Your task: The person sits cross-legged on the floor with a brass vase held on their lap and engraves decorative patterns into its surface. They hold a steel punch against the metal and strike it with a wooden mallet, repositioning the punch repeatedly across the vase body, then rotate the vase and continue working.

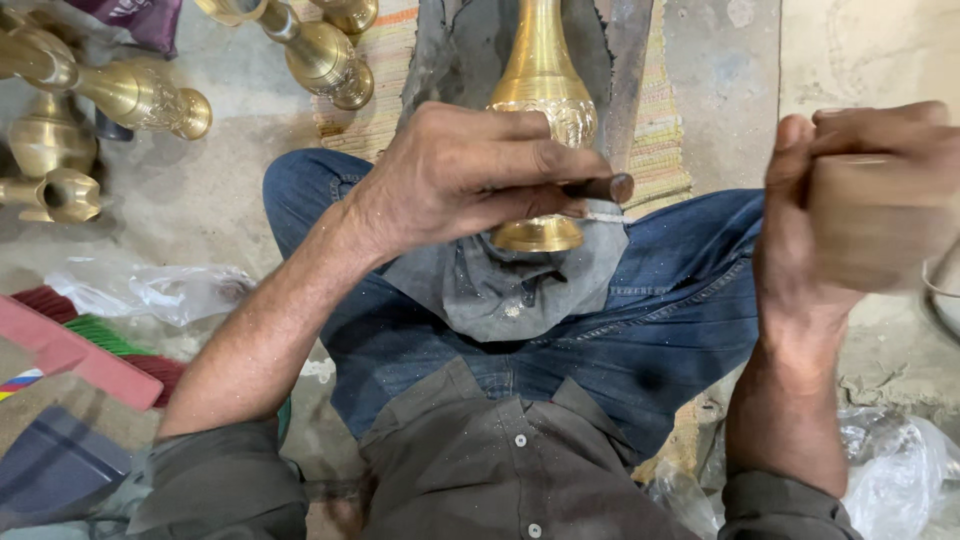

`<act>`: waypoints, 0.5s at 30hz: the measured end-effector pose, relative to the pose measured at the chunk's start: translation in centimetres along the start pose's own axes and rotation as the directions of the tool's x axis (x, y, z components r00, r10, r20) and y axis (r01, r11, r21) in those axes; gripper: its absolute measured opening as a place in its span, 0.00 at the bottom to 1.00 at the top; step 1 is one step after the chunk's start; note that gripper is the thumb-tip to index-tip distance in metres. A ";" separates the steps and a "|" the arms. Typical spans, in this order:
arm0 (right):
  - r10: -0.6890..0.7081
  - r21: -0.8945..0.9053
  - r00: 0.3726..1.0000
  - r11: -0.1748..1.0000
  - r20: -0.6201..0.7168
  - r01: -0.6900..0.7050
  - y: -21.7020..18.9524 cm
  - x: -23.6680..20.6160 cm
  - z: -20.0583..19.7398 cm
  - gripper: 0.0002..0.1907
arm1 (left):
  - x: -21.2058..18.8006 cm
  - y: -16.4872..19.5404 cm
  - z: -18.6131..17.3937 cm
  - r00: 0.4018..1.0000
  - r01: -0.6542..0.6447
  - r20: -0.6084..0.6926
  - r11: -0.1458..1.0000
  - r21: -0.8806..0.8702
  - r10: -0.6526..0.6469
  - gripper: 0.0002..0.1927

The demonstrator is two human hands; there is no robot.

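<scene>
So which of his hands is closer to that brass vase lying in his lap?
The left. The left hand lies right over the brass vase, its fingers gripping a dark rod-like tool against it. The right hand, blurred, is off to the side, clear of it.

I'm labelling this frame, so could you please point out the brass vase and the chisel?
brass vase (541, 75): head view, on its neck.
chisel (603, 187): head view, on its dark end.

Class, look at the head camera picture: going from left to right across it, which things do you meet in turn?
Fallen brass vases → left hand → dark rod-like tool held against the upright brass vase → blurred right hand, fist closed.
</scene>
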State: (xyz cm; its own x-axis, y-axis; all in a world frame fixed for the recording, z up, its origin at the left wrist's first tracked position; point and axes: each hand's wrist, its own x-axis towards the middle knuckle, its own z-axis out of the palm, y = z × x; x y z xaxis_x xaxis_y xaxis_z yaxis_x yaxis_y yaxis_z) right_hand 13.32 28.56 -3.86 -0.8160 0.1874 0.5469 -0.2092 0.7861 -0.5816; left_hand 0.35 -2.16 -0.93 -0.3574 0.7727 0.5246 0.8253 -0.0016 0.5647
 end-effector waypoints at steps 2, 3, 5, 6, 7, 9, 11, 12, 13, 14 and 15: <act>-0.195 -0.251 0.980 0.947 0.049 0.201 -0.6 0.6 -0.8 0.10 | -0.1 0.3 -0.2 1.000 0.000 0.007 0.999 0.047 -0.001 0.19; -0.313 -0.389 0.946 0.864 0.083 0.320 -1.0 1.1 -1.2 0.10 | -0.1 0.5 -0.3 1.000 0.001 0.015 0.998 0.061 -0.002 0.18; -0.293 -0.349 0.954 0.889 0.063 0.296 -2.0 1.7 -1.1 0.10 | 0.1 0.6 -0.3 0.999 -0.002 0.032 0.998 0.064 0.000 0.18; -0.151 -0.155 0.988 0.976 0.018 0.152 -2.6 2.0 -0.4 0.09 | 0.2 0.7 -0.3 0.999 -0.002 0.040 0.998 0.062 0.000 0.19; -0.164 -0.145 0.986 0.976 0.015 0.164 -3.1 2.4 -0.3 0.09 | 0.3 0.8 -0.2 0.999 0.001 0.047 0.998 0.058 -0.003 0.20; -0.345 -0.318 0.938 0.885 0.043 0.340 -3.5 3.4 -0.5 0.10 | 0.5 0.8 -0.1 0.998 -0.020 0.068 0.994 0.104 0.013 0.21; -0.296 -0.322 0.955 0.907 -0.031 0.270 -3.7 3.6 0.2 0.10 | 0.5 0.9 -0.2 0.996 -0.030 0.085 0.991 0.130 0.019 0.22; -0.052 -0.128 0.992 0.991 -0.117 0.036 -3.8 3.3 0.5 0.08 | 0.5 0.9 -0.2 0.996 -0.035 0.092 0.991 0.129 0.023 0.22; -0.048 -0.108 0.991 0.994 -0.125 0.035 -3.5 3.3 0.6 0.08 | 0.5 0.9 -0.3 0.994 -0.047 0.099 0.991 0.128 0.035 0.22; -0.045 -0.088 0.990 0.996 -0.132 0.034 -3.2 3.0 0.8 0.07 | 0.5 0.8 -0.3 0.994 -0.043 0.102 0.991 0.126 0.031 0.22; -0.288 -0.244 0.956 0.933 -0.066 0.264 -2.6 3.2 0.6 0.09 | 0.5 0.9 -0.4 0.994 -0.037 0.104 0.992 0.123 0.024 0.22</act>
State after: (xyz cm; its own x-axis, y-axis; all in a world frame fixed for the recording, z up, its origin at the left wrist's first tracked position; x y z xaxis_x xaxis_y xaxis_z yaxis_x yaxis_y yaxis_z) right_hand 10.98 26.74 -0.91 -0.6842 -0.0084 0.7293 -0.2792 0.9268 -0.2512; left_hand 0.74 -1.97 0.08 -0.2900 0.8341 0.4692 0.8854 0.0478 0.4624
